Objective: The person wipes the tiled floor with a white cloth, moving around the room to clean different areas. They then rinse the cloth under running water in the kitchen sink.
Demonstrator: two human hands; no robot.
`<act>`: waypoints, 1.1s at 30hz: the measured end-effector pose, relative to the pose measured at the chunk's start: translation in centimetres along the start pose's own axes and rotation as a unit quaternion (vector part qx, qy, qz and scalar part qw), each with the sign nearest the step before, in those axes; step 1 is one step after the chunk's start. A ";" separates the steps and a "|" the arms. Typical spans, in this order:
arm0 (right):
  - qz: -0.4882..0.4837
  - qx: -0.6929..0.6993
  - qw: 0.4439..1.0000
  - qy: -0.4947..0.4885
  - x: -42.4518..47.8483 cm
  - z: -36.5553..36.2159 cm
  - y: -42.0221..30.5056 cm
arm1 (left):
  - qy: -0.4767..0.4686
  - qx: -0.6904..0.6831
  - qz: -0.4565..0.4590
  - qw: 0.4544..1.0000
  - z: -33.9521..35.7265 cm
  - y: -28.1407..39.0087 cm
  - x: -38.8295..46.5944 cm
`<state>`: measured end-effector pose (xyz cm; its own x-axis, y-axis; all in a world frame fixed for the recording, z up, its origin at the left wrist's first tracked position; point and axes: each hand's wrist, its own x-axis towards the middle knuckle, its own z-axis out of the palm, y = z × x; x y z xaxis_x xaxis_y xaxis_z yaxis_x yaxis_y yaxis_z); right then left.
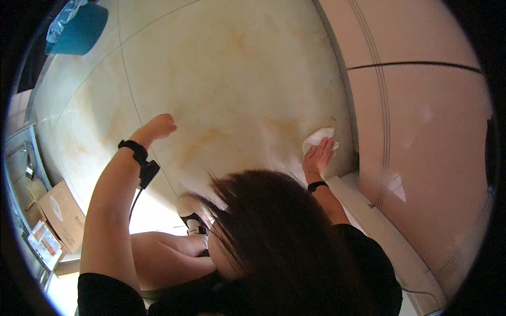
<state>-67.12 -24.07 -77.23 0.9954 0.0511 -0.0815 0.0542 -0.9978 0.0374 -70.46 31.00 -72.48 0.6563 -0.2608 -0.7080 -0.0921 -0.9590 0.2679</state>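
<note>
Flat on a white cloth [318, 140], my right hand [319, 156] presses it against the tiled floor [237, 79], close to the base of the wall. The cloth is bunched, and part of it is hidden beneath my fingers. My left hand [160, 125] is curled into a loose fist over the floor, apart from the cloth, with nothing visible in it. A black band with a small device [143, 162] and a cable is strapped on my left wrist. A thin black band [317, 185] circles the right one. Dark hair covers the lower middle of the view.
A tiled wall [427, 118] runs along the right, with a pale ledge or door-frame piece [379, 225] at its foot. At the upper left stands a teal bin [81, 31] with a plastic liner. A cardboard box [63, 213] and a shelf are at the left.
</note>
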 end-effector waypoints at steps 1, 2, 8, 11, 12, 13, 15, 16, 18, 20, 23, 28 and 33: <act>0.003 0.025 0.999 0.022 0.3 0.5 -0.7 | -0.014 0.108 0.101 0.989 1.2 -3.0 -1.2; 0.016 0.032 0.998 0.046 0.6 0.9 0.0 | 0.019 -0.040 -0.067 0.997 -0.1 -2.0 -1.2; 0.330 0.048 0.939 0.088 8.7 1.7 -3.0 | 0.148 -0.223 -0.213 0.940 1.9 -2.2 -2.6; 0.363 0.030 0.924 0.119 12.0 0.8 -3.6 | 0.105 -0.238 -0.211 0.942 1.1 2.5 -1.1; 0.348 0.041 0.930 0.111 13.3 0.2 -4.6 | 0.113 -0.211 -0.183 0.954 2.8 1.7 -1.0; 0.331 0.056 0.937 0.099 14.5 -0.3 -5.8 | 0.118 -0.184 -0.159 0.963 6.2 0.2 -0.8; 0.318 0.041 0.942 0.096 15.3 0.0 -5.1 | 0.111 -0.189 -0.151 0.964 7.2 1.3 0.0; 0.318 0.021 0.943 0.098 15.2 0.5 -4.2 | 0.100 -0.217 -0.179 0.955 4.1 4.7 0.0; 0.306 0.012 0.947 0.101 15.7 1.0 -4.3 | 0.122 -0.235 -0.217 0.940 2.6 6.4 -0.5; 0.218 0.011 0.969 0.117 15.5 1.3 -4.5 | 0.175 -0.221 -0.220 0.934 3.4 5.5 -0.8; 0.035 0.022 0.992 0.117 15.0 0.4 -5.0 | 0.172 -0.185 -0.235 0.939 2.6 3.9 -0.7; -0.227 0.098 0.969 -0.017 2.9 -0.7 -3.1 | 0.161 -0.131 -0.271 0.940 0.9 3.0 -1.1; -0.138 0.017 0.988 -0.069 -5.3 -0.7 0.3 | 0.151 -0.070 -0.291 0.942 -1.2 4.7 -1.2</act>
<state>-72.37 -24.64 -76.09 0.9226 0.3181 -0.2183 0.3175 -0.9475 -0.0390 -70.77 26.95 -69.60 0.7501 0.3678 -0.5496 0.4342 -0.9007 -0.0101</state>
